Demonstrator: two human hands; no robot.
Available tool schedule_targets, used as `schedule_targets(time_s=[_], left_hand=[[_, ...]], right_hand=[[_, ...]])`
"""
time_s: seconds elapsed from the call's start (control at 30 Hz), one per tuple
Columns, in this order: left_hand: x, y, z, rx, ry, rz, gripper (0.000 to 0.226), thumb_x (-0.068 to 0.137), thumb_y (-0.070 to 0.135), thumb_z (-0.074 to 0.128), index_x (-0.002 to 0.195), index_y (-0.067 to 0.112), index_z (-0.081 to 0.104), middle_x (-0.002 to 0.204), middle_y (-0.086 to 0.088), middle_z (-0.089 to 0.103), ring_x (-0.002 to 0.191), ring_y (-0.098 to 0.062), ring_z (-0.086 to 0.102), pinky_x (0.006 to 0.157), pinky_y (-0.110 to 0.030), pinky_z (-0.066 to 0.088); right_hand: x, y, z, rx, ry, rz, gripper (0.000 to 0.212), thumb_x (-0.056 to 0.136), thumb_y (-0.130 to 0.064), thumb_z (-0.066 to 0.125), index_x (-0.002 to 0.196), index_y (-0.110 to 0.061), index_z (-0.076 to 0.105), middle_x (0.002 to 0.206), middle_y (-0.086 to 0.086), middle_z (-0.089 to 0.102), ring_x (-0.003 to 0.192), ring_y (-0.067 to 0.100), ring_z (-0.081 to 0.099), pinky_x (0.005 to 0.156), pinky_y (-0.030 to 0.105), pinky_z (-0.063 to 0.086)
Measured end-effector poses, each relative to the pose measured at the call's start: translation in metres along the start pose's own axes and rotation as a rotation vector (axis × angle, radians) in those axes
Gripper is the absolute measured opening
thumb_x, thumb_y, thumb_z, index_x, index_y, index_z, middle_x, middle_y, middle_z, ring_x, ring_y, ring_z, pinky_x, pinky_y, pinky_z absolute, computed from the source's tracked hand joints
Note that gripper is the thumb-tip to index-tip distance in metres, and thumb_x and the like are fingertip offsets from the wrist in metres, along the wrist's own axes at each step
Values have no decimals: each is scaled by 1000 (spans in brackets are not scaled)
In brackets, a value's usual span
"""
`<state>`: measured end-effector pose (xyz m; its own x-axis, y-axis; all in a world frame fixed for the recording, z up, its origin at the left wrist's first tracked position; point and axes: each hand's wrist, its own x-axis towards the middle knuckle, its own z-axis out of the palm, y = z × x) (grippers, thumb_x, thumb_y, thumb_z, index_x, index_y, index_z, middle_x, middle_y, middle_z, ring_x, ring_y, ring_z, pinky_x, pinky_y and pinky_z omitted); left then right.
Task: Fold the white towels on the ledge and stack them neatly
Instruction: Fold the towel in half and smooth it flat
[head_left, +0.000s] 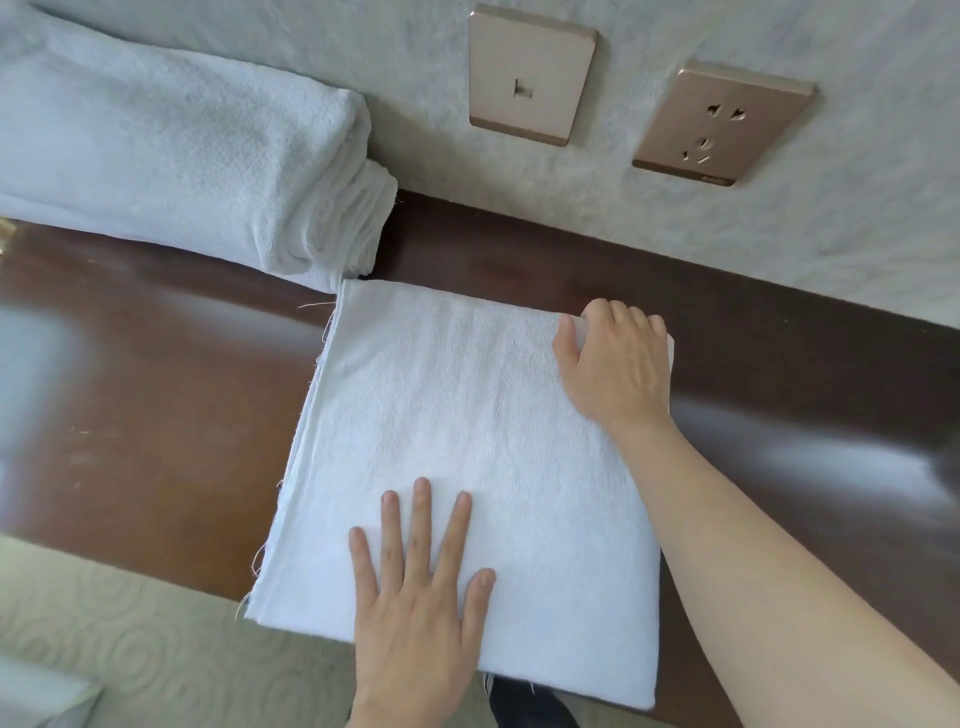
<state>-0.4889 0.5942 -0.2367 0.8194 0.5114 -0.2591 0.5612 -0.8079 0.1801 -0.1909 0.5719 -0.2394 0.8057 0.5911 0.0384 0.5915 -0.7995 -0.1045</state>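
Head view: flat white terry towel (467, 441) lies on the dark glossy wooden ledge (156, 389), near edge overhanging, just right of the folded white towel stack (182, 161). I'd keep my left hand (415, 597) pinning it, fingers straight & spread, holding nothing, while my right hand (613, 364), fingers curled over the far right corner, brings that edge over square w/ corners matched. Right forearm reaches diagonally across.

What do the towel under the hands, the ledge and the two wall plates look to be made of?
Towel: white terry-like cotton, going by its nubby matte weave and frayed threads along one edge. Ledge: dark brown wood or veneer with a glossy finish that reflects light. Wall plates: smooth champagne-gold, satin sheen; whether metal or plastic is unclear.
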Motion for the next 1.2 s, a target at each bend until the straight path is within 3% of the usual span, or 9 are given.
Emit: schedule_targets(time_s=[0.23,0.53,0.73,0.93,1.2], left_hand=[[10,6,-3,5,-51,11,67,101,57,26,161,29,15,169,-6,7,155,-35,5,119,-64,13],[73,-1,-20,41,-79,338,66,101,67,19,160,40,6,169,6,-3,156,-24,-8,123,-57,3],[131,-5,-37,46,-107,559,66,101,66,14,160,38,3,169,8,-4,155,-15,-12,124,-50,-3],[186,5,-46,92,-89,713,70,99,69,13,160,37,2,169,6,-9,154,-14,-15,125,-44,-4],[232,10,-56,197,-97,837,70,97,70,11,158,41,-9,167,7,-19,152,-15,-24,125,-44,-9]], right_hand=[[-5,18,-2,0,23,53,41,100,-44,35,83,-12,54,80,9,64,76,32,58,79,46,40],[-37,83,-11,36,82,353,47,104,-43,35,104,-4,61,96,16,67,91,36,61,89,48,40],[-79,105,-19,136,145,606,47,106,-43,34,99,-4,59,94,16,66,89,39,61,87,48,40],[-133,88,-19,177,217,893,39,104,-35,45,105,1,59,102,25,62,94,46,59,88,53,40],[-187,22,-13,253,219,1142,35,99,-26,56,117,4,57,107,27,61,100,47,57,92,56,38]])
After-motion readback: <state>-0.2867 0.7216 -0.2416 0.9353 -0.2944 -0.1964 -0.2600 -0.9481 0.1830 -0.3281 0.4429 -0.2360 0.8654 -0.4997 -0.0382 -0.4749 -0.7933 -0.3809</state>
